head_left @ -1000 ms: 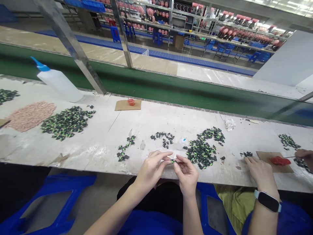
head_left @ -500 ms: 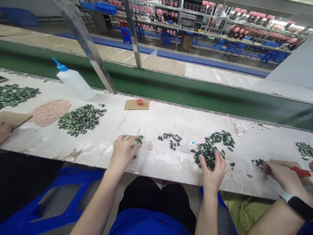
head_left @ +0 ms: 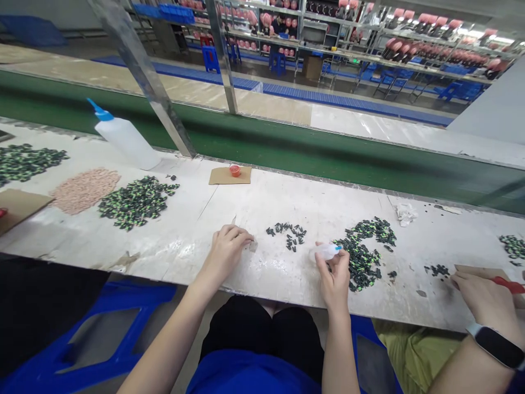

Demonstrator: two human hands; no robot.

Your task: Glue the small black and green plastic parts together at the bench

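My right hand [head_left: 334,276] grips a small white squeeze bottle [head_left: 326,251] with a blue tip, lying sideways between thumb and fingers. Just right of it spreads a pile of small black-and-green parts [head_left: 363,262], partly behind my fingers. My left hand [head_left: 227,249] rests low over the table with its fingers curled together; what they hold, if anything, is hidden. Beside those fingertips lies a small greyish scrap [head_left: 253,247]. Between my hands a loose group of small dark parts [head_left: 294,242] is scattered on the white tabletop [head_left: 266,279].
Farther left are a black-and-green pile [head_left: 137,202], a pinkish pile [head_left: 86,190] and a large white bottle [head_left: 127,143]. A red cup [head_left: 234,171] stands on cardboard [head_left: 219,175]. At right, a co-worker's hand [head_left: 482,295] works near cardboard. A metal post [head_left: 143,76] rises behind the table.
My right hand has moved left from the pile and taken hold of the small bottle. My left hand has shifted right, its fingers closing; the green parts at its fingertips no longer show.
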